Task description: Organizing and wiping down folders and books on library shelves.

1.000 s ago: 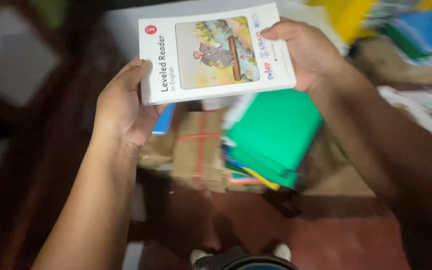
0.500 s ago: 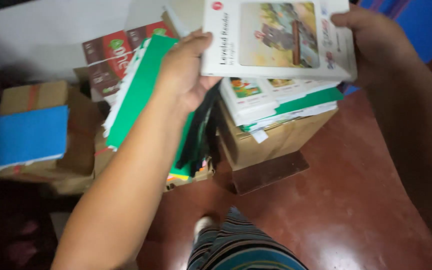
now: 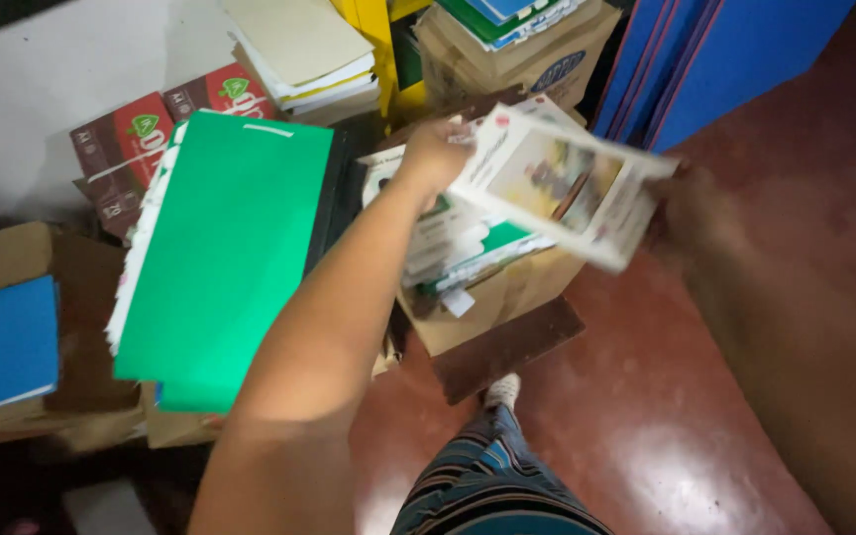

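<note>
**One booklet held between two hands above an open carton**

At the far left one blue-covered pad point(image 3: 2, 342) lies on a brown carton point(image 3: 12, 253). Beside it a single large green folder point(image 3: 230, 258) tops a tilted stack of papers, and behind that stand two dark red boxes point(image 3: 151, 134) against the white wall.

The left hand point(image 3: 438, 154) reaches forward from the lower middle, its fingers closed on the near left edge of one thin white booklet point(image 3: 567, 183) with a picture on its cover. The booklet is tilted and blurred, held in the air just above an open cardboard box point(image 3: 507, 292) filled with more white and green booklets, too jumbled to count.

The right hand point(image 3: 695, 213) meets the booklet's right edge; it is dark and blurred, so I cannot tell how its fingers are set or whether they grip. Blue panels point(image 3: 735, 59) lean at the upper right above the red floor point(image 3: 666, 436).
</note>
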